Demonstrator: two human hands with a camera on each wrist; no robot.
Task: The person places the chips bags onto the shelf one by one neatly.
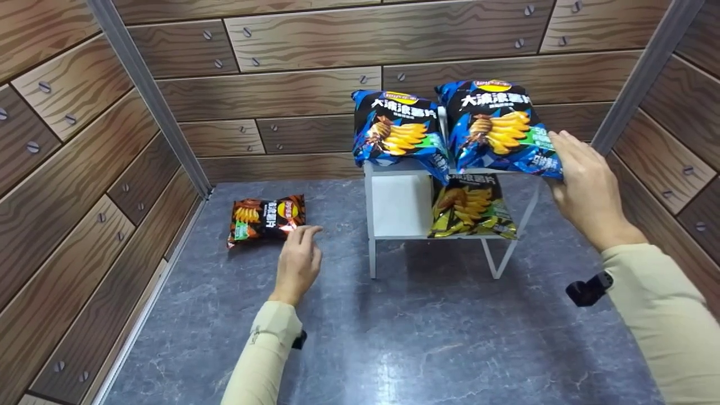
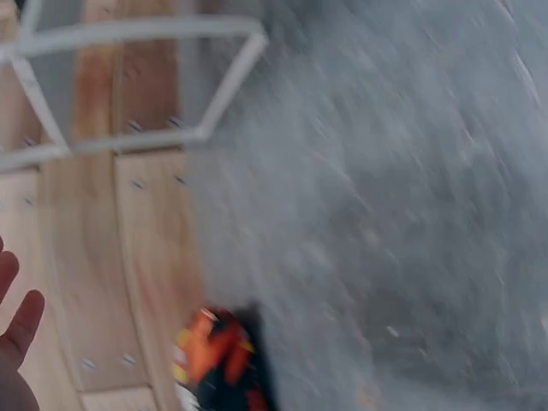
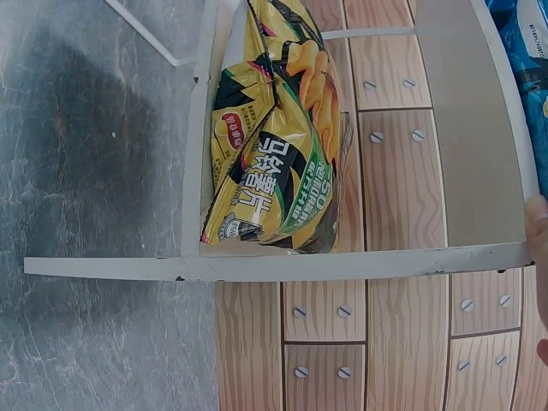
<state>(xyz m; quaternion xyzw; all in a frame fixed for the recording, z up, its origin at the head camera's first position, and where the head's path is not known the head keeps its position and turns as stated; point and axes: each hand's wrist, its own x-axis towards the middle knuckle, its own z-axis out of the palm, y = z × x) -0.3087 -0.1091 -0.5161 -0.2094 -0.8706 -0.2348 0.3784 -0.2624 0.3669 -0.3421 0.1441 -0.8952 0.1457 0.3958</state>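
Note:
My right hand (image 1: 588, 188) rests against the right side of a blue chip bag (image 1: 495, 126) on the top shelf, its fingers fairly straight. Beside that bag leans a second blue chip bag (image 1: 396, 126). On the lower shelf sits a yellow chip bag (image 3: 278, 145), partly hidden from above by the blue bags. My left hand (image 1: 298, 261) hangs with relaxed fingers and holds nothing. Nearest to it, an orange-and-black chip bag (image 1: 267, 219) lies on the floor, also visible but blurred in the left wrist view. The left wrist view shows only some fingers (image 2: 24, 325) at its edge.
A white two-tier metal rack (image 1: 399, 205) stands near the back wall on thin legs. Wood-patterned panels (image 1: 315, 39) enclose the space at the back and sides. The grey marbled floor (image 1: 360, 349) spreads in front.

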